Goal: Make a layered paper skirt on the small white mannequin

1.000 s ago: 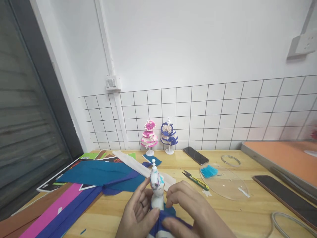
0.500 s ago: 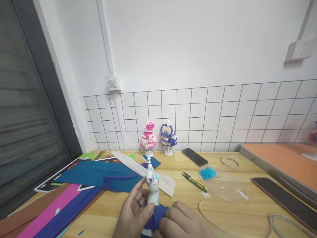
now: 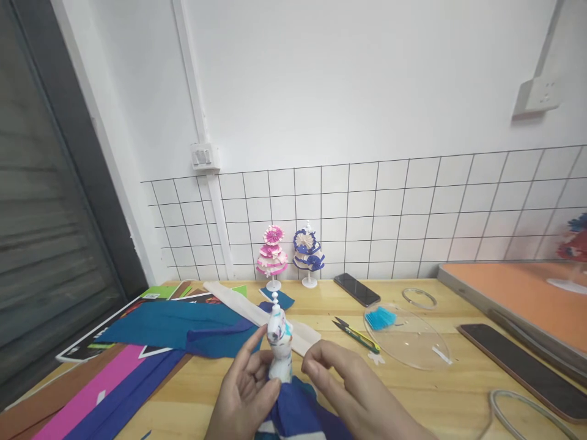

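A blue cloth (image 3: 298,406) is apparently being fitted around the waist of a small mannequin (image 3: 280,348), which is held upright at the near middle of the scene, over the tabletop (image 3: 413,394). From the left, it is gripped by the left hand (image 3: 245,385), with the thumb closed against the waist and the other fingers curled behind. On the right, the right hand (image 3: 355,388) is poised just beside it, thumb and forefinger bent close together with nothing seen between them; whether cloth is held lower down cannot be told. The next move seems to call for the cloth to be smoothed and kept snug. The mannequin is white, narrow-waisted, topped by a beaded knob and patched with turquoise and dark marks.
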Demonstrator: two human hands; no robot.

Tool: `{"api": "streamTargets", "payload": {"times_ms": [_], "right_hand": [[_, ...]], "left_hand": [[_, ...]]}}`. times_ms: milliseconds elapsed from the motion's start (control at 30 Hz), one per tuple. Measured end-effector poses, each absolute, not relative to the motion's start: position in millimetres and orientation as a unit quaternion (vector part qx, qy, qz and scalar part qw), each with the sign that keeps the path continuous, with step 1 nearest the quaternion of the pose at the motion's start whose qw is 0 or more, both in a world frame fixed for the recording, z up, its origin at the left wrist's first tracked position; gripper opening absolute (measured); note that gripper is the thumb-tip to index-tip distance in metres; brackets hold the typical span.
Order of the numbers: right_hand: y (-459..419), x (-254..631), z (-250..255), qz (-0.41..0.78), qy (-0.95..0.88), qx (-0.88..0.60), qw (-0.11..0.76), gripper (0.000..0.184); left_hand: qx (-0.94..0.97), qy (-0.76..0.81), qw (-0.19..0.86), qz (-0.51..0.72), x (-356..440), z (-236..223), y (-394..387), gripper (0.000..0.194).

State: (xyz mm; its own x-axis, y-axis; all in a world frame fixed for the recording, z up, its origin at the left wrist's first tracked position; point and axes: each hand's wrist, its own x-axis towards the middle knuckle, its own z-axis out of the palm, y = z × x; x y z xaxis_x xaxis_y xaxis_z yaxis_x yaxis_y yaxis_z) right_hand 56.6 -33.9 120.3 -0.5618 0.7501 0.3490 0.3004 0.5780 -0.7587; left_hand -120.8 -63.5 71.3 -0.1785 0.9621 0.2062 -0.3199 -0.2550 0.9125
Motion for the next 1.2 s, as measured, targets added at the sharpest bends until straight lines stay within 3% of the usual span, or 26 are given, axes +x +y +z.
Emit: {"api": "streamTargets", "payload": {"times_ms": [133,400,533,700,1200], "right_hand": [[-32.0,58.2,126.7,0.504,-0.759,-0.326,0.252,0.042],[-26.9,56.7,108.9,0.641,-0.675,-0.268,0.248,0.041],[-31.6,53.9,106.6,0.606,-0.682,-0.317,0.259,0.039],[-36.9,52.9,106.4,0.505,-0.701,-0.407,0.295,0.024],[-39.4,52.4,109.8,0.439,-0.777,-0.367,0.263,0.011]], "left_hand": [[0.446,0.376,0.480,0.655,-120.8,64.1,-63.0,0.070],[0.460,0.377,0.483,0.643,-117.8,62.8,-65.1,0.098],[0.442,0.400,0.495,0.632,-111.1,74.3,-70.7,0.111],[0.422,0.376,0.523,0.638,-106.2,79.7,-72.8,0.115],[0.419,0.299,0.573,0.638,-111.9,77.4,-67.3,0.121]]}}
